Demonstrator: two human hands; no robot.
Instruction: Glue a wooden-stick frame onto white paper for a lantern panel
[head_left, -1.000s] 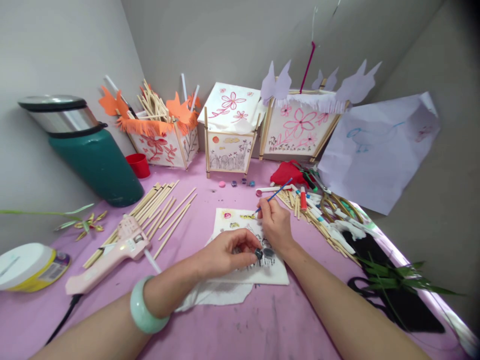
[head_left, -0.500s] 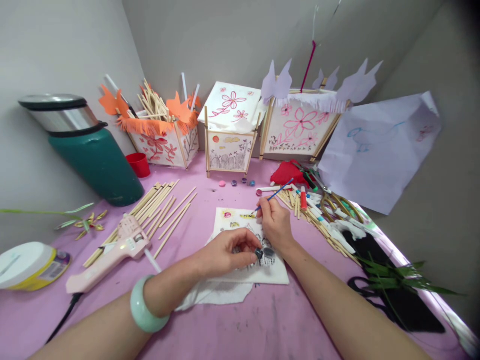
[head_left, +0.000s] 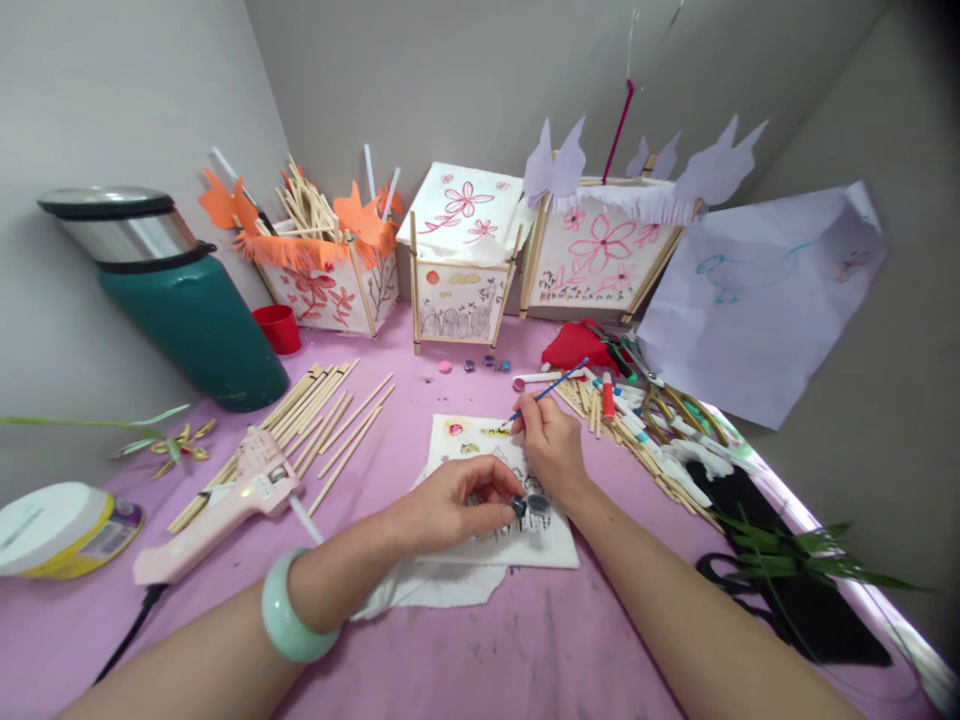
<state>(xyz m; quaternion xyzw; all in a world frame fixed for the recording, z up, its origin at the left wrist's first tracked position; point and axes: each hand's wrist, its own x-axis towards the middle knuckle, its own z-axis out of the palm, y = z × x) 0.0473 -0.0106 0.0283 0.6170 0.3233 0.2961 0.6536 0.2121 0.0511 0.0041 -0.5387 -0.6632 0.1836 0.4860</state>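
Note:
My right hand (head_left: 553,440) is closed around a thin blue paintbrush (head_left: 551,385), its tip at a yellow and black patch near the top of a white painted sheet (head_left: 525,550). Between the thumb and fingers of my left hand (head_left: 469,500) is a small paint pot (head_left: 519,506) with dark paint, its round lid (head_left: 537,502) flipped open to the right. This hand hovers over the lower half of the sheet and hides part of its black drawing. A red and yellow sun (head_left: 454,428) shows at the sheet's upper left. Crumpled white tissue (head_left: 442,588) lies beneath the sheet.
Left are a pink glue gun (head_left: 225,520), bamboo sticks (head_left: 330,420), a green bottle (head_left: 195,320) and a white-lidded tub (head_left: 60,530). Painted lanterns (head_left: 461,300) stand behind several small paint pots (head_left: 469,366). Scissors (head_left: 675,410), markers and leaves (head_left: 795,550) crowd the right.
Almost nothing differs. Both hands keep their places, with the brush tip still at the yellow and black patch and the paint pot still held over the sheet.

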